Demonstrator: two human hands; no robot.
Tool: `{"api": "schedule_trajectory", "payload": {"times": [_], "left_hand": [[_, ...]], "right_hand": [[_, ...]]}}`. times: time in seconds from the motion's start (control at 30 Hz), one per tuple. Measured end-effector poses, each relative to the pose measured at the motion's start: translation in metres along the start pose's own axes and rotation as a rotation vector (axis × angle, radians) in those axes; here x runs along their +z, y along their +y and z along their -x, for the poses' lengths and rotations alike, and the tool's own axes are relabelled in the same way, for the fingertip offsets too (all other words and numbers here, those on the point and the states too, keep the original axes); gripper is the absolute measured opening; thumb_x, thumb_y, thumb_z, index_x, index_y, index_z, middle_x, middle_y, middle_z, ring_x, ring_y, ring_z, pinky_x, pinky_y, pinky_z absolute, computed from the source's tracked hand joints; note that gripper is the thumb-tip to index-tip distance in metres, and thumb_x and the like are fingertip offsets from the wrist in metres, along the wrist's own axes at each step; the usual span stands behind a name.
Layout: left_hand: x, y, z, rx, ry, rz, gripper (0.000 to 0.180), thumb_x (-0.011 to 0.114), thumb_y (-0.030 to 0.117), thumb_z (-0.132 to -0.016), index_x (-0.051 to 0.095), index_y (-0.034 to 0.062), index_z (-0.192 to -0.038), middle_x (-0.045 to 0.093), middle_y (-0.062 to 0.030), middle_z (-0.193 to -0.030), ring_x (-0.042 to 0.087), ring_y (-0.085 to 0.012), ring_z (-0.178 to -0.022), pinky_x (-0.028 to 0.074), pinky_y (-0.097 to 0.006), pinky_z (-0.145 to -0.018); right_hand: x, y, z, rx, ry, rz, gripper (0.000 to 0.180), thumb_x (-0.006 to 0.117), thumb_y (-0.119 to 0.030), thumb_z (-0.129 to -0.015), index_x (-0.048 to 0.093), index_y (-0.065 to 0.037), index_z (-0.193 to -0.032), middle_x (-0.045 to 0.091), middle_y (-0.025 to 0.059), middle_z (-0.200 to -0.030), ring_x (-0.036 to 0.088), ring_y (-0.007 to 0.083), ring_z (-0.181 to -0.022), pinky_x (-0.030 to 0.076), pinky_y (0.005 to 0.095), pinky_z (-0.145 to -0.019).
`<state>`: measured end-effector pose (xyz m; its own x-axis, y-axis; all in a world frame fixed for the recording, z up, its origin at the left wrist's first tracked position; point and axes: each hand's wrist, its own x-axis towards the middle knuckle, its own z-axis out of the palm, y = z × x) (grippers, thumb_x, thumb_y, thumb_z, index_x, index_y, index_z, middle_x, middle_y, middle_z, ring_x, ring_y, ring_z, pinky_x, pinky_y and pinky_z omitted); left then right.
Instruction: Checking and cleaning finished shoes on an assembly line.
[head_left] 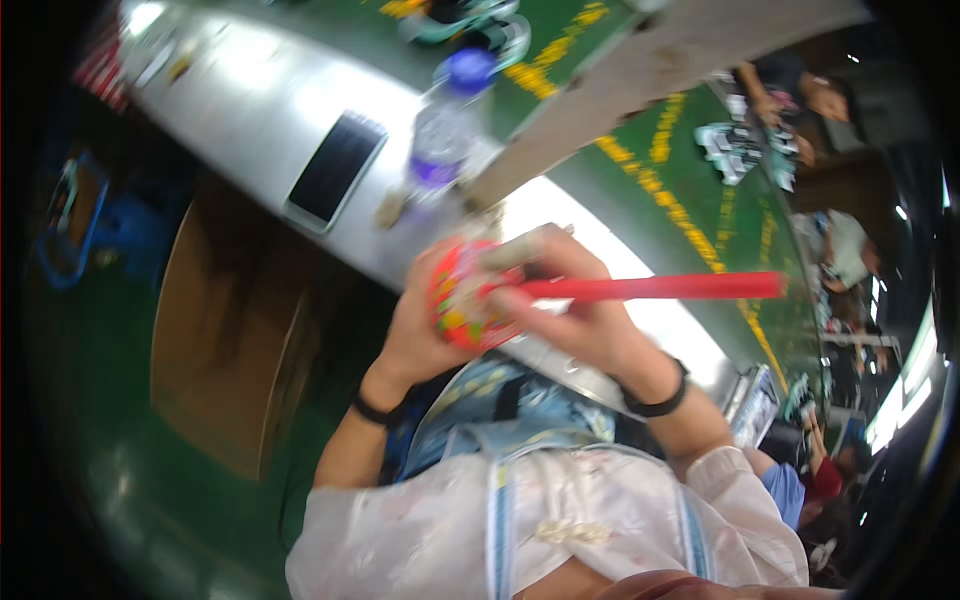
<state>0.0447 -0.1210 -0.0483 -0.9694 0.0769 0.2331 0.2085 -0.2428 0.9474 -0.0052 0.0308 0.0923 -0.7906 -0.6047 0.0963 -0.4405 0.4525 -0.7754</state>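
Note:
My left hand (407,322) is closed around the side of a red container (462,325) with a colourful pattern, held above the near edge of the metal bench. My right hand (590,315) is at the container's top, with thumb and index finger pinched on a long red stick (660,287). The stick lies nearly level and points to the right. Its inner end is hidden by my fingers, so I cannot tell whether it goes into the container. Something pale covers the right index fingertip. Motion blurs both hands and the container.
On the metal bench (250,75) lie a phone (336,172) and a clear bottle with a purple cap (440,140). A beige beam (600,95) slants above the bench's far side. A brown board (225,330) stands at the left. Other people (850,250) are at the right.

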Motion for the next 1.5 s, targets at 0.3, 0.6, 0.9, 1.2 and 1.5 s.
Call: {"api": "schedule_trajectory", "payload": {"times": [0.3, 0.6, 0.9, 1.2, 1.5], "left_hand": [[0.006, -0.011, 0.006, 0.007, 0.014, -0.050, 0.093, 0.087, 0.011, -0.060, 0.036, 0.0040, -0.137, 0.047, -0.0130, -0.132, 0.049, -0.0260, -0.122, 0.039, -0.037, -0.104], [0.006, -0.010, -0.001, 0.081, 0.039, -0.110, 0.090, 0.086, 0.018, -0.056, 0.041, 0.0060, -0.133, 0.043, -0.0171, -0.136, 0.040, -0.0348, -0.128, 0.033, -0.041, -0.108], [0.007, -0.010, -0.003, 0.130, -0.011, -0.214, 0.091, 0.086, 0.017, -0.055, 0.040, 0.0052, -0.134, 0.044, -0.0181, -0.136, 0.039, -0.0364, -0.129, 0.032, -0.041, -0.108], [0.010, -0.009, -0.004, 0.116, -0.032, -0.215, 0.094, 0.085, 0.016, -0.053, 0.040, 0.0043, -0.134, 0.044, -0.0175, -0.135, 0.040, -0.0363, -0.127, 0.032, -0.042, -0.108], [0.014, -0.008, -0.001, 0.061, 0.006, -0.103, 0.093, 0.084, 0.016, -0.053, 0.040, 0.0039, -0.134, 0.045, -0.0173, -0.134, 0.041, -0.0357, -0.127, 0.032, -0.041, -0.108]], "right_hand": [[-0.011, -0.011, 0.007, -0.049, 0.220, -0.343, 0.024, 0.055, -0.005, -0.090, 0.060, 0.000, -0.113, 0.061, 0.0059, -0.103, 0.052, 0.0101, -0.087, 0.044, 0.0261, -0.077], [-0.007, -0.006, 0.001, -0.105, 0.404, -0.636, 0.042, 0.038, -0.032, -0.103, 0.055, 0.004, -0.117, 0.065, 0.0101, -0.095, 0.054, 0.0094, -0.060, 0.046, 0.0235, -0.056], [0.004, -0.022, -0.012, -0.088, 0.487, -0.315, 0.046, 0.040, -0.043, -0.101, 0.055, 0.001, -0.105, 0.060, 0.0107, -0.078, 0.052, 0.0128, -0.051, 0.041, 0.0258, -0.044], [-0.006, -0.014, 0.001, -0.001, 0.304, -0.352, 0.054, 0.038, -0.048, -0.100, 0.057, 0.003, -0.102, 0.061, 0.0116, -0.079, 0.054, 0.0133, -0.053, 0.041, 0.0252, -0.045], [0.001, -0.025, -0.012, -0.050, 0.407, -0.428, 0.050, 0.040, -0.046, -0.100, 0.058, 0.001, -0.103, 0.059, 0.0105, -0.076, 0.054, 0.0126, -0.055, 0.041, 0.0255, -0.045]]}}
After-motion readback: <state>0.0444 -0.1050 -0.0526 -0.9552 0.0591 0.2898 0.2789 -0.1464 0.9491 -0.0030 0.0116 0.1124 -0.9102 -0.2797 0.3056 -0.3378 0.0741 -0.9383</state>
